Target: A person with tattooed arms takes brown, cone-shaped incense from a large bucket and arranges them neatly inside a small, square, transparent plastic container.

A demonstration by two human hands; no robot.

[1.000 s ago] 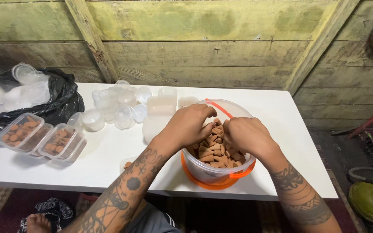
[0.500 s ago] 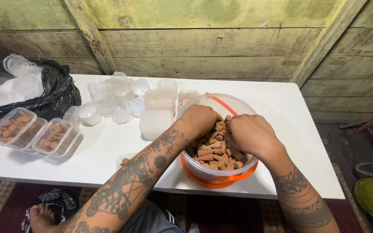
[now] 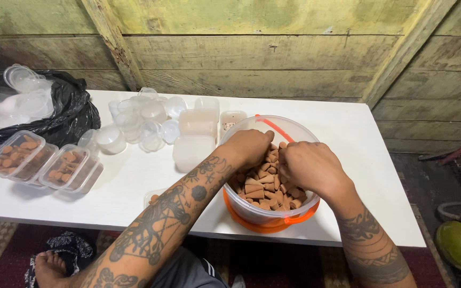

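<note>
Head view: both hands are seen inside a clear plastic bucket (image 3: 252, 210) with an orange handle and orange base, set at the near edge of the white worktop (image 3: 358, 160), right of centre. The bucket is filled with small brown cone-shaped pieces (image 3: 257, 186). The left hand (image 3: 249, 146) is curled over the far-left part of the pile, fingers bent down into the pieces; the right hand (image 3: 310, 168) is closed in a loose fist on the right side of the pile, knuckles up. Whether pieces are actually gripped in either hand cannot be told, as the fingertips are hidden. The hands are near each other, not touching. Just left of the bucket, partly hidden by the left forearm, a small clear container (image 3: 153, 197) with a few brown pieces is seen. Farther left, near the worktop's left end, lidded clear boxes (image 3: 44, 162) filled with the same pieces are lined up. A cluster of empty clear cups and tubs (image 3: 150, 120) is placed at the far side, centre-left. A black bag (image 3: 65, 114) holding more clear containers lies at the far left. A bare foot (image 3: 49, 266) is visible on the floor below.
</note>
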